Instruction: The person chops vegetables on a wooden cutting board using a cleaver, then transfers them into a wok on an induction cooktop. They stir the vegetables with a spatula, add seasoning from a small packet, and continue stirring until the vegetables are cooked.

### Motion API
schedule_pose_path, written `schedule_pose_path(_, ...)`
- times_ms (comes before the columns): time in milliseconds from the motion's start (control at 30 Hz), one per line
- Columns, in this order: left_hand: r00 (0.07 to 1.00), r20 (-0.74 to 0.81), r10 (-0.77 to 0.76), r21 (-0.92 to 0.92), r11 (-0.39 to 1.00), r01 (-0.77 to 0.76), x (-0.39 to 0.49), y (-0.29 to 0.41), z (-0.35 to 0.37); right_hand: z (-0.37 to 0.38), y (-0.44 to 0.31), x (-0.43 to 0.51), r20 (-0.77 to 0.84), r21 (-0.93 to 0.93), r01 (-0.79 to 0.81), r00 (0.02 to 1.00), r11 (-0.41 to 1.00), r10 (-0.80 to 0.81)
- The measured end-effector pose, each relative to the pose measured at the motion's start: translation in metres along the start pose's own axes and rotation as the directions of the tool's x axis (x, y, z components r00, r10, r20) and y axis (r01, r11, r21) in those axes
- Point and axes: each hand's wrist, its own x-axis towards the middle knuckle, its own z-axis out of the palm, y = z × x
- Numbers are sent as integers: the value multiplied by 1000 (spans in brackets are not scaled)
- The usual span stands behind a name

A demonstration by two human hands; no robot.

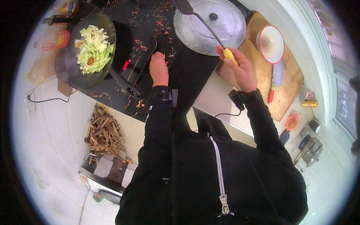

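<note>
My right hand (241, 67) grips the yellow handle of a metal spatula (206, 24), whose dark blade lies over a large round metal lid (194, 33). With its fingers curled, my left hand (159, 69) rests on or just above the black marbled counter, to the right of the lit controls of an induction cooktop (132, 63). Whether it holds anything is hidden. On the cooktop stands a dark wok (97, 77) with chopped cabbage (95, 53) and a small brown clump of seasoning in it. The wok's black handle (123, 83) points toward my left forearm.
A wooden cutting board (292, 76) at the right bears a red-rimmed enamel bowl (271, 45) and a cleaver (277, 74) with a red handle. Oil bottles (42, 67) stand beyond the wok at the left. Split firewood (105, 132) is heaped at lower left.
</note>
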Motion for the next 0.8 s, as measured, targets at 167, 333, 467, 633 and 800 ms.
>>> schedule_pose_path(167,991,-17,130,-22,991,-130,-4,14,2,-6,2,-7,6,99,-47,999,994,47)
schedule_pose_path(333,962,106,254,258,927,-273,-4,19,14,-9,5,-11,44,107,-84,996,991,80)
schedule_pose_path(467,948,112,299,358,877,-319,-8,15,24,-9,4,-14,71,20,-42,997,999,40)
schedule_pose_path(633,975,100,200,19,979,-203,-24,13,11,-4,-2,-22,100,108,51,993,993,-62)
schedule_pose_path(800,916,389,-100,-657,666,352,-83,48,-73,2,-7,-27,121,68,20,992,997,-28)
